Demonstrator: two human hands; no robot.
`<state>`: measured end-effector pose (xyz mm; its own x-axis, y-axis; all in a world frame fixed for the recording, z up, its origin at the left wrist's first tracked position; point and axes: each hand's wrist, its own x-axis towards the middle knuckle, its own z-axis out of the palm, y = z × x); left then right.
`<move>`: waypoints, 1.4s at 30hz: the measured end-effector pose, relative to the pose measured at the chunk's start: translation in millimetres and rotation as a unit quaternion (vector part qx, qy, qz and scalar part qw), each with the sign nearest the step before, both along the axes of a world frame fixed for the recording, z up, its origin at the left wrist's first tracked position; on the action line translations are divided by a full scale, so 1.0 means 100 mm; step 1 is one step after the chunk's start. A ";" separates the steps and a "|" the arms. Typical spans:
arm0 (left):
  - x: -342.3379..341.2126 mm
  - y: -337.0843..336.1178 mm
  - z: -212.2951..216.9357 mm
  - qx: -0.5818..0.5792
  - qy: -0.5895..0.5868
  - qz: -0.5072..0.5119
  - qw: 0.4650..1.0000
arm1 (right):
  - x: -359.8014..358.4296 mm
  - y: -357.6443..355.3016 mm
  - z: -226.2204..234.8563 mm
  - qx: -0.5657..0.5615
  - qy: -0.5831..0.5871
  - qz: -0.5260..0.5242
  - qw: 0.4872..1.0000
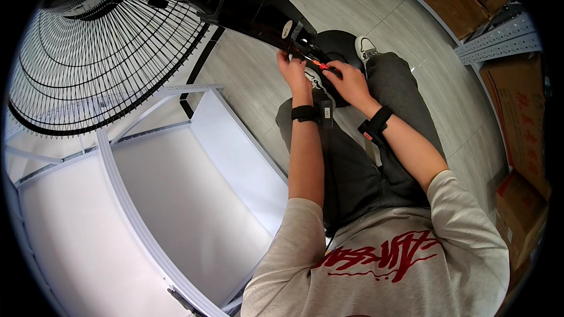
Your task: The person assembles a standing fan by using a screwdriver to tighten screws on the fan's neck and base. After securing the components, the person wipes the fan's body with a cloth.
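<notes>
A large black pedestal fan reaches in from the upper left, its wire grille facing down and left. Its long black housing slants toward my hands. My right hand is closed round a red-and-orange screwdriver, whose tip points up and left at the housing's lower end. Just left of it, my left hand has its fingers bent against the underside of that housing; part of their grip is hidden. Below the housing, a round black base lies on the floor between my shoes.
At the left stands a white metal shelf frame with broad panels. Cardboard boxes sit on grey perforated racking along the right. My shoe rests beside the base on the pale tiled floor.
</notes>
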<state>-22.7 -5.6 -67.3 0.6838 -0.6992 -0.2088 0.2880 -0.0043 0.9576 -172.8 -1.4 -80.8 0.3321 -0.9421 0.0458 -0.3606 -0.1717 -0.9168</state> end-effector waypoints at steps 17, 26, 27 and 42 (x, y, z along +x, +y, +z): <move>-0.05 0.00 0.03 -0.023 0.017 0.017 0.999 | -0.04 -0.02 0.21 0.056 0.042 -0.012 0.997; -0.05 0.00 0.02 -0.014 0.017 0.019 1.000 | 0.02 -0.02 -0.01 0.100 -0.024 0.008 0.995; -0.06 0.00 0.02 -0.011 0.015 0.019 1.000 | 0.01 -0.03 -0.01 0.111 -0.030 0.009 0.993; -0.12 0.05 0.12 -0.053 0.070 -0.014 0.996 | -0.03 -0.02 -0.07 0.119 -0.012 0.019 0.993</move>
<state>-34.7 -0.7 -55.8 0.6324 -0.7412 -0.2252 0.4201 0.0839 0.9036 -176.1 -3.4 -87.9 0.3688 -0.9141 -0.1689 -0.3359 0.0384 -0.9411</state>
